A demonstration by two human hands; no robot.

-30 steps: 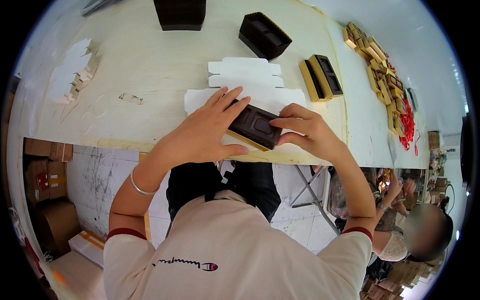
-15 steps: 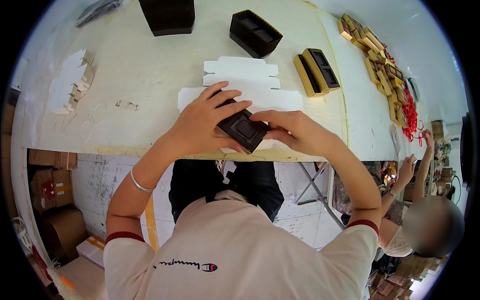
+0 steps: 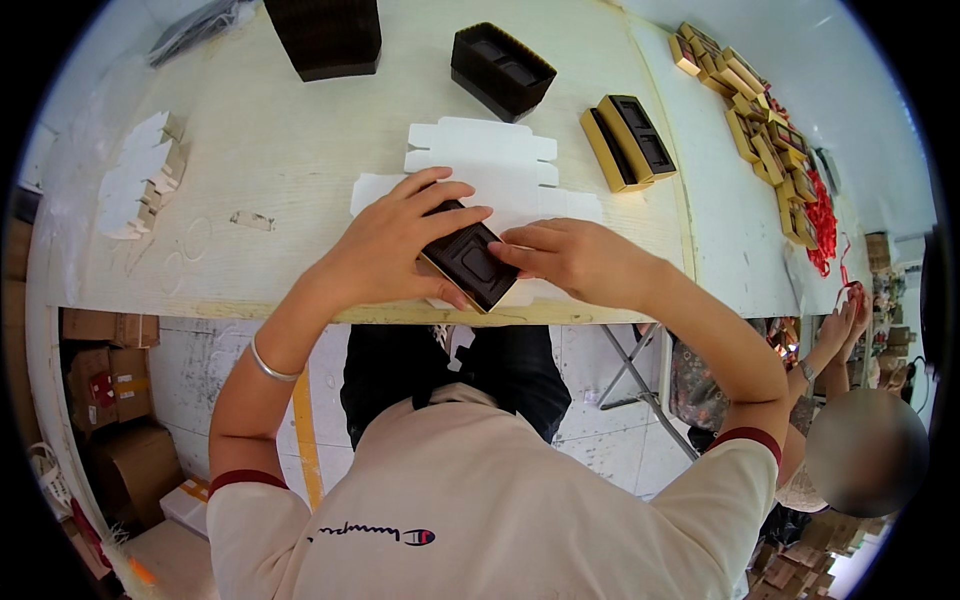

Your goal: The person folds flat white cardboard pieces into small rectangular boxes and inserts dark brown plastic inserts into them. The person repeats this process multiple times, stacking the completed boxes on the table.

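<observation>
Near the table's front edge, my left hand wraps round a small gold-sided box with a dark brown plastic tray in it. The fingers lie over its far end and the thumb presses along the near left side. My right hand has its thumb and fingers pinched together at the tray's right edge. The box sits tilted over a flat white cardboard blank, part of which is hidden under my hands.
Two gold boxes with dark trays stand to the right. Farther back are a stack of dark trays and a tall dark stack. Folded white card pieces lie left. Gold boxes and red ribbon lie far right, near another person's hands.
The box has shifted slightly left and toward me. My right hand has moved a little left, its fingertips farther over the tray. The other person's hands have come together.
</observation>
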